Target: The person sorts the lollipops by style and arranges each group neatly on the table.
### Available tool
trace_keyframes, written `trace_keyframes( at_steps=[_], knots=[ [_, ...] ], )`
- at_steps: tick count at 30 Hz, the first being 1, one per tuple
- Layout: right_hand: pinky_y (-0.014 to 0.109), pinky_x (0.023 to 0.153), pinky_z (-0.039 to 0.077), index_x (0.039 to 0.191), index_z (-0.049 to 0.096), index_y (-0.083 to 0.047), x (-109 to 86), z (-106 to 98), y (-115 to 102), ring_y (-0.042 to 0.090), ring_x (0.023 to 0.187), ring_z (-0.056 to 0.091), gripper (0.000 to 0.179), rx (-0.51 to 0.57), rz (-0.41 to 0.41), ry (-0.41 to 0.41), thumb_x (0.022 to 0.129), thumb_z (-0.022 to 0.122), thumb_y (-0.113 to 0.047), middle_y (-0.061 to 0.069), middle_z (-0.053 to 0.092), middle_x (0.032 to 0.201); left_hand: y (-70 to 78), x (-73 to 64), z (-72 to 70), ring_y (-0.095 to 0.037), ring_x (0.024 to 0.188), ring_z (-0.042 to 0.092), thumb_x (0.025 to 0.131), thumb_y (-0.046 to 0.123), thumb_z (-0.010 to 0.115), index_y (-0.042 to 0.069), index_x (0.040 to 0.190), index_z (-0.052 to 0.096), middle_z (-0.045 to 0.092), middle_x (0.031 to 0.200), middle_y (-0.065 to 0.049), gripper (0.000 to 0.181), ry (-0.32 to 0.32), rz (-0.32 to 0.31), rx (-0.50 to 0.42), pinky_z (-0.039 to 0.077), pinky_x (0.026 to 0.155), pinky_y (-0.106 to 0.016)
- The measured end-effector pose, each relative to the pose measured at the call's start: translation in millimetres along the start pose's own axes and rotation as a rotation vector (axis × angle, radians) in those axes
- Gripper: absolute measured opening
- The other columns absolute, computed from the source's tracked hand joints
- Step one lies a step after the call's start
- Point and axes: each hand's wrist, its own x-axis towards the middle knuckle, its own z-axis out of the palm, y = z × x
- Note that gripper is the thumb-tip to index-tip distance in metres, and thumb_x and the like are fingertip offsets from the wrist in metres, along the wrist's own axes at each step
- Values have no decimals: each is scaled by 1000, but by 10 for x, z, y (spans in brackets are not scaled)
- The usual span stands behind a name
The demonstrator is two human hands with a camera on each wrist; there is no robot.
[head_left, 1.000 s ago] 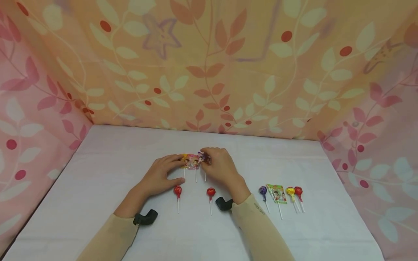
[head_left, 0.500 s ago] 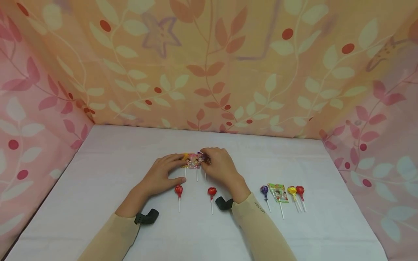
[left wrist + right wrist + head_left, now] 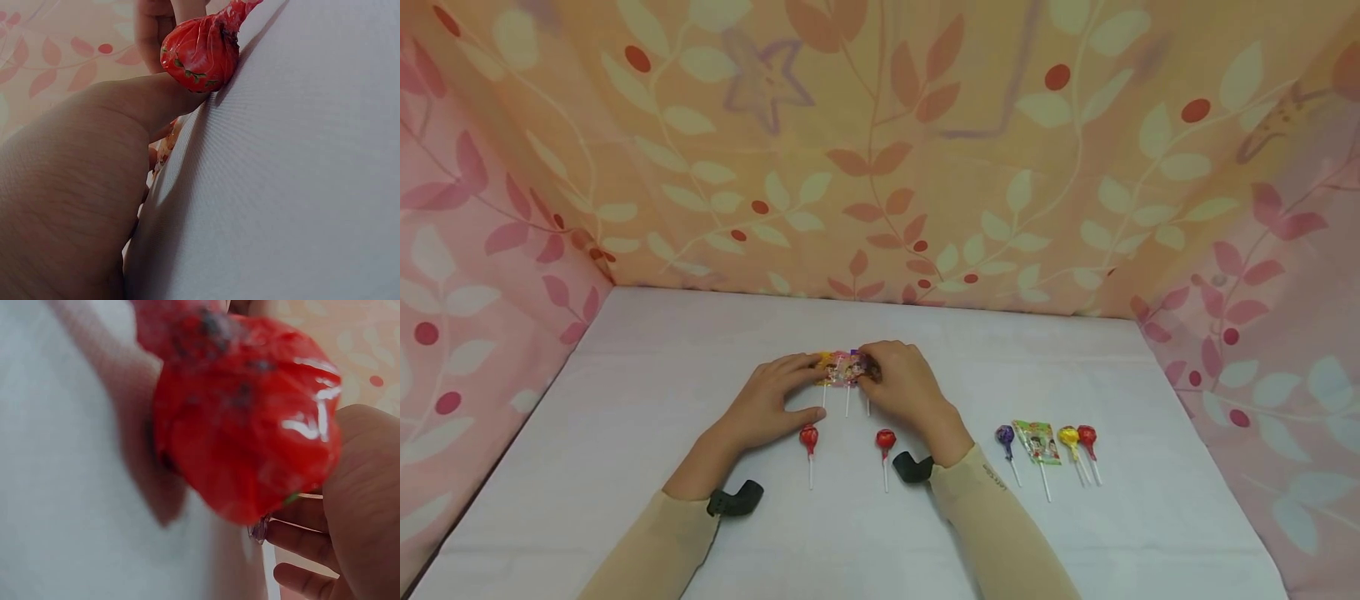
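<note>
A yellow-wrapped lollipop (image 3: 826, 371) and a pink-wrapped lollipop (image 3: 842, 372) lie side by side on the white table. My left hand (image 3: 767, 404) rests at the left of them, fingertips touching the yellow wrapper, thumb stretched out near its stick. At the right end of this row, my right hand (image 3: 910, 387) pinches a purple-wrapped lollipop (image 3: 872, 367), partly hidden by the fingers. It meets or overlaps the pink wrapper. Nearer lie two red lollipops, the left one (image 3: 808, 436) below my left thumb and the right one (image 3: 885, 438) beside my right wrist.
On the right lies another group: a purple lollipop (image 3: 1005, 435), a green-wrapped lollipop (image 3: 1037, 443), a yellow lollipop (image 3: 1069, 437) and a red lollipop (image 3: 1087, 436). Patterned cloth (image 3: 880, 167) walls the table at the back and both sides.
My right hand has shifted slightly left with the purple-wrapped lollipop, closer against the pink one. My left hand stays in place.
</note>
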Motion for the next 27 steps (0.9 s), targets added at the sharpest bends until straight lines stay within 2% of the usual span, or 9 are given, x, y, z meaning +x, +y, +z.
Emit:
trace_keyframes(
  at_steps=[6, 15, 27],
  knots=[
    [44, 103, 53, 132, 77, -14, -13, -11, -7, 18, 112, 69, 39, -4, -8, -5, 96, 83, -29, -1, 78, 120, -1, -2, -5, -30, 156, 42, 93, 46, 87, 24, 152, 67, 52, 166, -3, 66, -3, -3, -4, 32, 123, -60],
    [46, 113, 50, 133, 76, -17, -13, -5, -30, 18, 116, 67, 38, -13, 20, -49, 98, 81, -33, -3, 77, 122, -2, -17, -16, -31, 156, 42, 92, 46, 87, 24, 151, 67, 52, 166, -3, 66, -4, -13, -6, 31, 124, -61],
    [47, 116, 50, 135, 76, -15, -25, -23, -14, 21, 123, 68, 40, 6, 23, -44, 98, 81, -32, 0, 76, 128, 13, 5, -16, -31, 156, 42, 92, 46, 88, 23, 151, 68, 52, 165, -4, 66, -5, -8, -4, 32, 123, -61]
  ],
)
